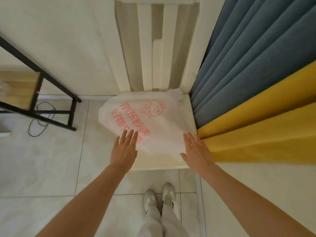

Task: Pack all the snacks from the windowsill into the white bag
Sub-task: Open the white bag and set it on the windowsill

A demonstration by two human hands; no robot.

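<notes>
A white plastic bag point(153, 124) with red print lies flat on a pale ledge point(189, 117) beside the radiator. My left hand point(124, 149) reaches over the bag's near left edge with straight fingers, its fingertips over the red print. My right hand point(196, 151) is stretched flat at the bag's near right edge, by the curtain. Neither hand holds anything. No snacks are in view.
A white radiator point(153, 48) stands behind the bag. A blue and yellow curtain point(256, 82) hangs at the right. A black-framed wooden table point(25, 93) and a loose cable point(41, 120) are on the tiled floor at left. My shoes point(160, 197) stand below the ledge.
</notes>
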